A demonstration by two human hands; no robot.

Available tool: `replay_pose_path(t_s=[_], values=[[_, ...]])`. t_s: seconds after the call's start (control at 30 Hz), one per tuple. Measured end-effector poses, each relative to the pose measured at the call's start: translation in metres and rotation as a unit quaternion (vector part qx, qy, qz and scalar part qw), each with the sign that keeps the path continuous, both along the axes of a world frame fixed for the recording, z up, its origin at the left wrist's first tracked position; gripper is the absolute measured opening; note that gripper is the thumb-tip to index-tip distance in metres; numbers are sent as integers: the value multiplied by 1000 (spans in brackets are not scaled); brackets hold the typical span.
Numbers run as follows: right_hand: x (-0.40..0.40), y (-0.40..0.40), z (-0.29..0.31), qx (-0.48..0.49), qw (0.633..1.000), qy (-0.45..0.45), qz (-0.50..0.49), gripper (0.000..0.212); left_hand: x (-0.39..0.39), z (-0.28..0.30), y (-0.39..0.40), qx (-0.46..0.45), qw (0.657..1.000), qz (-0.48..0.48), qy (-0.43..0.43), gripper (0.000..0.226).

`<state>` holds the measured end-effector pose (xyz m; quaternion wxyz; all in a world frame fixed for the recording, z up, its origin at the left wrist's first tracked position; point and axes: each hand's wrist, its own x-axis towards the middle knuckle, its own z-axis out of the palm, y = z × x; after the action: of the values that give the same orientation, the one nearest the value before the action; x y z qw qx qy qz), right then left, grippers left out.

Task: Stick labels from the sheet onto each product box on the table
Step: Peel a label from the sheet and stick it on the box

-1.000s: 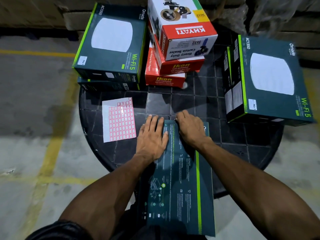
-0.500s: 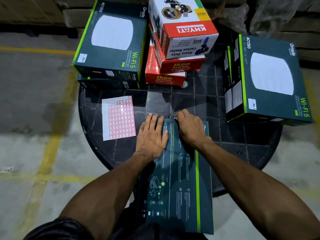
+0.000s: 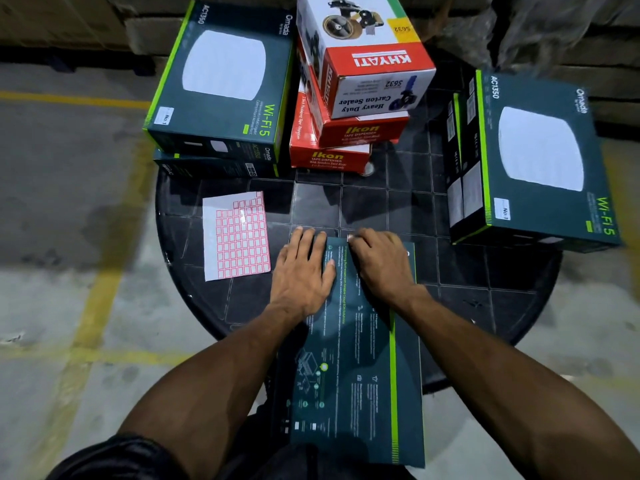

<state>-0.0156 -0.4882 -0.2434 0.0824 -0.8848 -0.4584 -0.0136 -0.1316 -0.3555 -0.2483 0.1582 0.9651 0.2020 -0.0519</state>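
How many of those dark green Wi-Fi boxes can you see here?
5, maybe more hidden. Two stacked at the table's far left: top box, lower box. Two side by side at the right: big box, narrower box beside it. One near box under both hands.

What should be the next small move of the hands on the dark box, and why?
Probably the right hand should rub its fingertips once more over the far edge of the dark box, where something small and white shows under them, likely a label. The left hand lies flat on the box and steadies it. The label sheet lies beside it for the next box.
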Motion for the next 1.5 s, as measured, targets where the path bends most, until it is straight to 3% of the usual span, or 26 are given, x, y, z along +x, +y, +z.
replay_pose_path(t_s=[0.17, 0.43, 0.57, 0.77, 1.17, 1.33, 1.5], values=[[-16, -9, 5, -54, 998, -5, -35, 53, 0, 0, 1, -3, 1000, -2, -1, 61], [-16, -22, 18, 0, 991, 112, -75, 35, -2, 5, 3, -22, 999, -21, 14, 60], [-15, -19, 18, -27, 994, 88, -55, 47, -1, 6, 5, -27, 999, -33, 21, 60], [-15, -11, 22, -80, 994, 53, -50, 44, 2, 7, 8, -27, 997, -44, 51, 62], [-11, -10, 28, -93, 989, 106, -55, 47, 4, 17, 4, -8, 995, -51, 87, 62], [-14, -19, 24, -82, 988, 115, -60, 50, 9, 20, 3, 55, 994, -68, 64, 60], [-3, -14, 33, -107, 989, 97, -36, 48, 15, 22, 1, 24, 992, -121, 25, 51]])
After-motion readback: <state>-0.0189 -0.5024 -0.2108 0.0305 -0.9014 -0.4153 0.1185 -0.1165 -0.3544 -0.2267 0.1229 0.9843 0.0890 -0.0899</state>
